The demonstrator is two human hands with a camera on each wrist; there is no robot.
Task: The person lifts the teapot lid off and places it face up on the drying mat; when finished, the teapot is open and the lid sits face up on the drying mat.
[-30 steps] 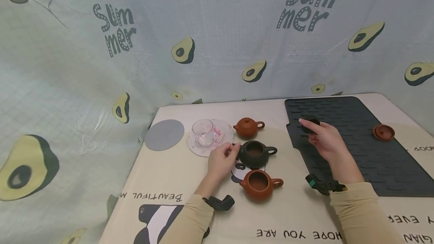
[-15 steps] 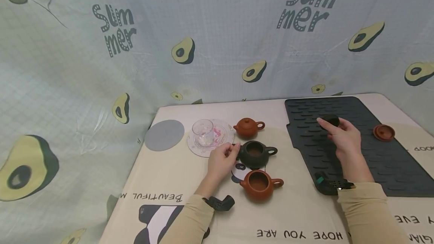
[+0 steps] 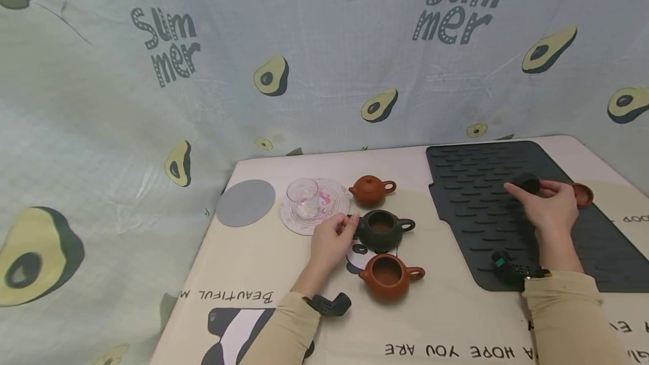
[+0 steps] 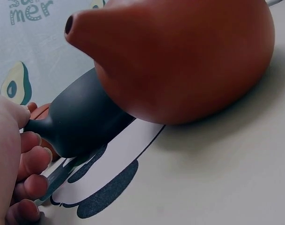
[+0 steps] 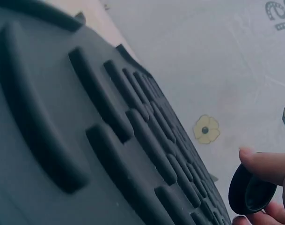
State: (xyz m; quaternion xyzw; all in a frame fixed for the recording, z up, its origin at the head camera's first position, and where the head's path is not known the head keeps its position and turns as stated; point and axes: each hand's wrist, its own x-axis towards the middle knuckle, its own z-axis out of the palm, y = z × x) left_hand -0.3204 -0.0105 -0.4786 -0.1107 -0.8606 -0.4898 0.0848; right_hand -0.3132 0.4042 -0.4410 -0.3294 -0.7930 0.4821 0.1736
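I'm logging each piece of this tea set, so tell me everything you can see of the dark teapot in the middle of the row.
The dark teapot is small, round and matte blackish-green, clay by its look. It stands upright on the table with its lid off and its mouth open, loop handle to the right, spout to the left. The left hand holds it at the spout. It sits between two reddish-brown teapots, partly over a panda print on the cloth.
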